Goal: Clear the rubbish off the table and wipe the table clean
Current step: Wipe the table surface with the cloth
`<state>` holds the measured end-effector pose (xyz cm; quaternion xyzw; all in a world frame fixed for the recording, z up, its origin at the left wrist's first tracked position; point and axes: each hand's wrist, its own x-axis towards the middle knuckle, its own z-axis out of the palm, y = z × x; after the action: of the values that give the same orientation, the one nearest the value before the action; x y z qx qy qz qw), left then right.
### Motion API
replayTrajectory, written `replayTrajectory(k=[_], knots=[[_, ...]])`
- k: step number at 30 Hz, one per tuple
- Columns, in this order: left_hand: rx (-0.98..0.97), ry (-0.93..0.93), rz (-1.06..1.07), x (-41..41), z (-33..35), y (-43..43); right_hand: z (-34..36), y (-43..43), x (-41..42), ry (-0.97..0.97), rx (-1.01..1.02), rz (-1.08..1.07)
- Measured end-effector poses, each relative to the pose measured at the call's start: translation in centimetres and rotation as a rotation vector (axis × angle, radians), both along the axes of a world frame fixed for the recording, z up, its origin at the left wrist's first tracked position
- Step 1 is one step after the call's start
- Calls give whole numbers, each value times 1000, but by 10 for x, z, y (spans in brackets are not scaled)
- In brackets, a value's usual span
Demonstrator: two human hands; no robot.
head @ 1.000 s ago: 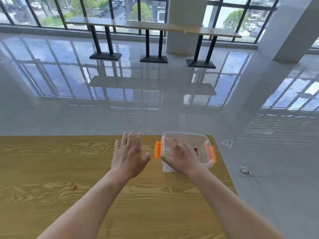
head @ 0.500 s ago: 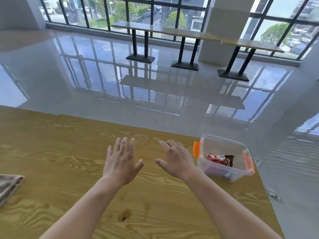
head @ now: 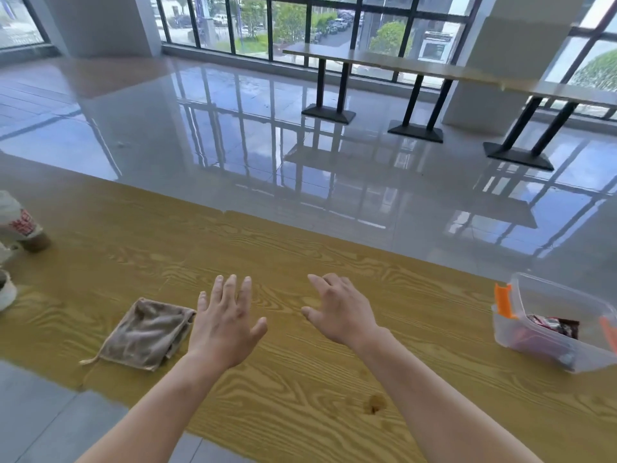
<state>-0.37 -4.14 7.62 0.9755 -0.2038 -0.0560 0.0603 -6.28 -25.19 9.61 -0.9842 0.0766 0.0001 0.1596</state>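
My left hand [head: 225,324] and my right hand [head: 340,310] hover above the wooden table [head: 300,262], both empty with fingers spread. A folded beige cloth [head: 147,332] lies flat on the table just left of my left hand. At the right edge stands a clear plastic box [head: 547,342] with orange clips, holding a red snack wrapper [head: 551,325]. A small brown stain [head: 375,403] marks the wood between my forearms, near the front.
At the far left edge, partly cut off, lies a paper cup [head: 20,222] with red print and a white object [head: 5,290] below it. Beyond the table is a glossy tiled floor with long tables [head: 384,61] by the windows.
My view has swung left: the box slid to the right edge and the cloth and cup came into sight. My right hand left the box; both hands stay spread over the table.
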Motion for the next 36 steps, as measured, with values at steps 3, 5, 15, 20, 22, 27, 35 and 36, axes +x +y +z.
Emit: replayTrajectory(k=[3, 5, 15, 20, 22, 27, 35, 36], knots=[[-5, 19, 46, 14, -4, 40, -3, 39, 20, 22, 10, 46], [5, 31, 84, 21, -9, 61, -6, 59, 32, 35, 16, 79], [40, 90, 284, 54, -47, 117, -47, 116, 84, 137, 62, 261], [55, 163, 360, 69, -66, 150, -73, 158, 107, 192, 129, 347], [65, 186, 376, 77, -76, 167, -84, 179, 116, 180, 168, 382], [-73, 298, 404, 89, -104, 209, -116, 239, 145, 166, 103, 564], [-346, 291, 264, 93, -130, 228, -172, 266, 140, 267, 46, 406], [-343, 277, 228, 93, -132, 229, -178, 264, 134, 221, 35, 389]])
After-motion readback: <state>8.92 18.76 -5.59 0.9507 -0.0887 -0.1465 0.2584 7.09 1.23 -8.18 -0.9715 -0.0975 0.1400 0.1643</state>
